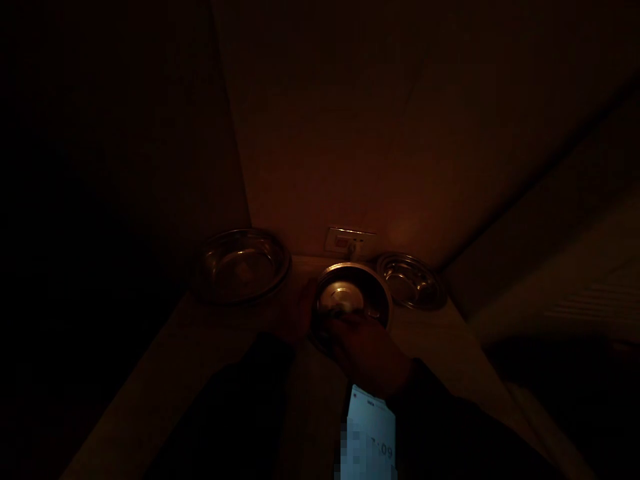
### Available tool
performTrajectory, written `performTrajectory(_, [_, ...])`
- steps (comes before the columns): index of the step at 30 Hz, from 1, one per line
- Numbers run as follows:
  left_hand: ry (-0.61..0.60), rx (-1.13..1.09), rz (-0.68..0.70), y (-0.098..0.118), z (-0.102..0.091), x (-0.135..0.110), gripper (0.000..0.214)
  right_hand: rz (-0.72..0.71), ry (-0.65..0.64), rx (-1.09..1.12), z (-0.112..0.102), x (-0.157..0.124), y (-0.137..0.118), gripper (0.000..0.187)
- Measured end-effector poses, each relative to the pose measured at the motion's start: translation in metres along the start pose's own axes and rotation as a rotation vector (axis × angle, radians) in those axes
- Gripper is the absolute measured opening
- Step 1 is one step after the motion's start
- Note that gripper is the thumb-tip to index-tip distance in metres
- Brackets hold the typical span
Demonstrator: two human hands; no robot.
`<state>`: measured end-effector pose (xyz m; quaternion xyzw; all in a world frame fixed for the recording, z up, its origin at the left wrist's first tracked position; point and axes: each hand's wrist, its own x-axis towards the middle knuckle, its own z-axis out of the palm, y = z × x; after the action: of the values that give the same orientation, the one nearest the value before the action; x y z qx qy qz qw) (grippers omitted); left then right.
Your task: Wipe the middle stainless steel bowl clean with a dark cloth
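Note:
The scene is very dark. A round metal bowl stands on the wooden counter near the wall. My right hand reaches over its near rim, fingers curled and dipping inside; what they hold, if anything, is hidden in shadow. A pale, shiny round patch shows on the bowl's inside. My left hand is a dim shape against the bowl's left side, its fingers lost in the dark. Below my right wrist lies a phone with its screen lit, part of it blurred out.
A wide metal dish stands at the counter's back left. A smaller metal dish sits right of the bowl, close to it. Behind, a socket plate with something plugged in is set low in the wall. The wooden counter narrows toward the wall.

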<state>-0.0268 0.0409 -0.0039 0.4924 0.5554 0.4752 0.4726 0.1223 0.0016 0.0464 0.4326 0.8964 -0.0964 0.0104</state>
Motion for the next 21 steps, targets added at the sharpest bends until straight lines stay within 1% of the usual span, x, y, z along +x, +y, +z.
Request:
performTrajectory(2, [-0.018, -0.003, 0.015, 0.002, 0.0, -0.002, 0.052, -0.008, -0.057, -0.078, -0.007, -0.007, 0.001, 0.026])
performTrajectory(4, [-0.035, 0.006, 0.044, 0.002, 0.0, -0.003, 0.051, -0.02, -0.078, -0.119, -0.011, -0.011, 0.004, 0.025])
performTrajectory(7, [-0.004, 0.035, 0.062, 0.002, 0.001, -0.002, 0.054, -0.019, -0.065, -0.067, -0.008, -0.008, 0.007, 0.028])
performTrajectory(9, [0.025, 0.049, 0.061, 0.0, 0.001, -0.001, 0.054, -0.015, -0.003, 0.052, 0.0, -0.002, 0.007, 0.032])
performTrajectory(12, [0.035, 0.061, 0.044, -0.002, 0.001, 0.001, 0.053, -0.045, 0.14, 0.244, 0.014, 0.006, 0.004, 0.038])
performTrajectory(14, [0.052, 0.069, 0.041, -0.004, 0.001, 0.001, 0.052, -0.086, 0.197, 0.272, 0.02, 0.006, 0.002, 0.037])
performTrajectory(15, [0.059, 0.069, 0.05, -0.004, 0.001, 0.001, 0.051, -0.106, 0.199, 0.247, 0.022, 0.004, 0.002, 0.035])
performTrajectory(17, [0.069, 0.048, 0.072, -0.004, 0.001, 0.001, 0.051, -0.14, 0.163, 0.144, 0.021, -0.004, 0.003, 0.032])
performTrajectory(21, [0.026, 0.004, 0.07, -0.002, 0.002, 0.0, 0.054, -0.162, 0.064, -0.066, 0.012, -0.02, 0.009, 0.024])
